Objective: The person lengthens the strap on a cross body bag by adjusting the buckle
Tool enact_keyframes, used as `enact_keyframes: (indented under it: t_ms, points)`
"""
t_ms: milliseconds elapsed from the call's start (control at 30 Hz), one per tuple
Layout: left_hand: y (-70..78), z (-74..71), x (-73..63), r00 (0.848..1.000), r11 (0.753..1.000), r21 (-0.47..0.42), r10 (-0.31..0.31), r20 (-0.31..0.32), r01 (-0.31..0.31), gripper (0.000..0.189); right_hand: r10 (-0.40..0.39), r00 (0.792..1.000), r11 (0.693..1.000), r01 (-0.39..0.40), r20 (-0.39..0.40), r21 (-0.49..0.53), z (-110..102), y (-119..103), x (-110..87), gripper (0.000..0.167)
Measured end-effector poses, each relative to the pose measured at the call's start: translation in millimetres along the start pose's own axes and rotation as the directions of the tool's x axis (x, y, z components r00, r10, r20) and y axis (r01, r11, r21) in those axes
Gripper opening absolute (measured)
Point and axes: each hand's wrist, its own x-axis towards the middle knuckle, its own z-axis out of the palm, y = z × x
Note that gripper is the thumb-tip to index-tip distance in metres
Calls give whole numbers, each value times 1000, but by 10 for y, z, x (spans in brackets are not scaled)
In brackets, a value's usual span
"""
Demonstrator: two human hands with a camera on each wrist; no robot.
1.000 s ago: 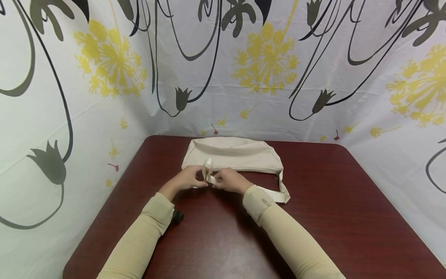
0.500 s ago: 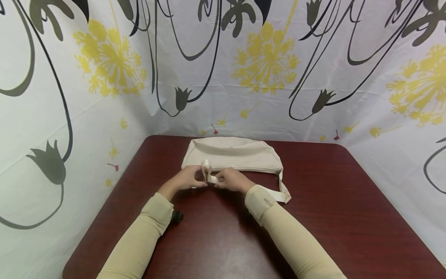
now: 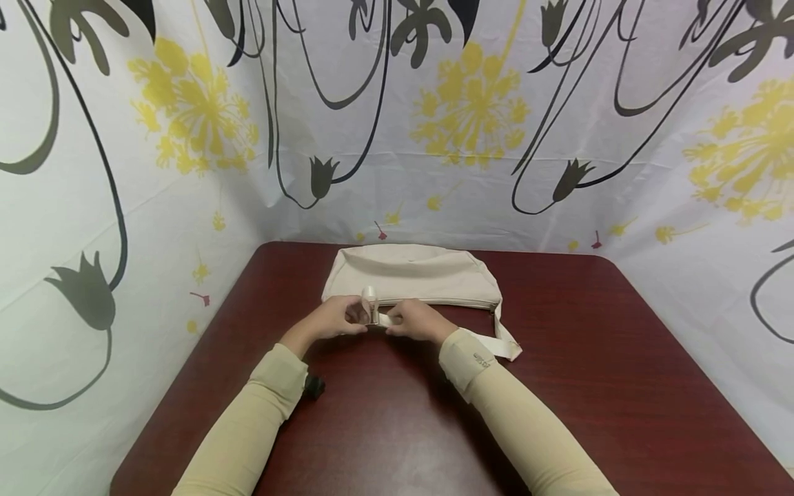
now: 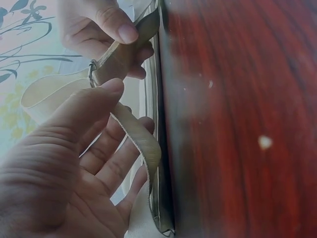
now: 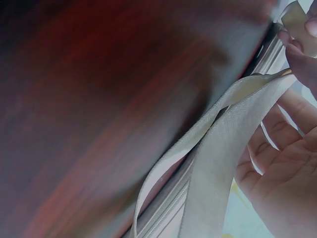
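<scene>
A cream shoulder bag [image 3: 412, 272] lies flat near the table's far edge, its zipper [image 5: 166, 206] facing me. My left hand [image 3: 331, 318] pinches the bag's strap [image 4: 134, 134] between thumb and fingers, right beside a small metal buckle [image 4: 92, 73]. A loop of strap [image 3: 369, 295] stands up from that buckle. On the buckle's other side my right hand [image 3: 420, 322] pinches the strap, thumb on top. More of the strap [image 5: 213, 163] runs from the right hand back to the bag's right end. Fingers partly hide the buckle in the head view.
The dark red table [image 3: 558, 386] stretches around the bag on both sides and in front. By my left sleeve lies a small dark object [image 3: 314, 388], its kind unclear. A white flowered cloth [image 3: 397, 124] hangs behind and beside the table.
My right hand has shifted slightly right, drawing a little more strap into sight beside the buckle. The upright loop looks a bit smaller. My left hand stays nearly in place.
</scene>
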Motion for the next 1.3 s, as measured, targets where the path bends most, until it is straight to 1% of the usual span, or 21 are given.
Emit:
enact_keyframes:
  t_ms: [133,367,633,700,833,933,1100,1300]
  points:
    - [18,4,-5,1000,1000,3,-9,5,9,20,-6,1000,1000,6,4,-5,-3,3,-7,31]
    - [29,2,4,1000,1000,0,13,3,-13,21,9,1000,1000,-9,6,-18,-18,2,-4,30]
    - [14,-17,4,1000,1000,17,16,14,-16,21,-34,999,998,33,-11,-58,-12,1,2,26]
    - [10,-13,4,1000,1000,26,8,16,-9,22,-27,1000,998,27,-10,-50,-13,0,-8,24]
    - [-9,10,15,1000,999,35,1,29,-2,31,-1,1000,1000,2,11,-31,1,27,-27,20]
    - [-16,22,33,999,1000,23,15,39,-16,38,22,1000,999,-22,20,-24,20,62,-41,21]
    - [-22,27,44,999,1000,10,26,39,-27,39,21,1000,1000,-21,9,-11,36,87,-40,21]
    - [-8,11,13,999,1000,9,25,28,-25,38,5,1000,999,-4,13,-34,33,67,-15,21]
